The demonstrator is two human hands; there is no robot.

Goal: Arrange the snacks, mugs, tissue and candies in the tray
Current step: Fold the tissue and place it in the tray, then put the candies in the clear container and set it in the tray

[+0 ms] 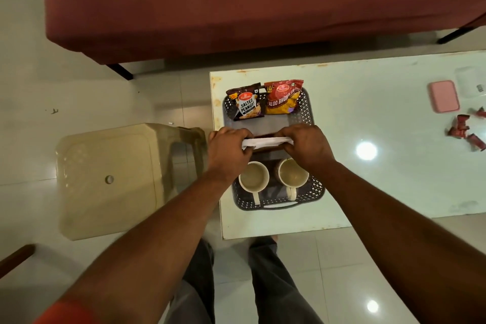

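Observation:
A dark perforated tray (308, 110) sits on the glass table. A salted peanuts packet (247, 105) and a red and yellow aloo bhujia packet (283, 97) lean at its far end. Two cream mugs stand at its near end, the left mug (253, 177) and the right mug (292, 173). Over the tray's middle, my left hand (230, 146) and my right hand (307, 142) each grip one end of a white folded tissue (265, 141). Several red candies (465, 130) lie on the table at the far right.
A pink box (444, 96) lies right of the tray beside a clear lid (469, 81). A beige plastic stool (110, 179) stands left of the table (381, 179). A maroon sofa (236, 2) fills the far side.

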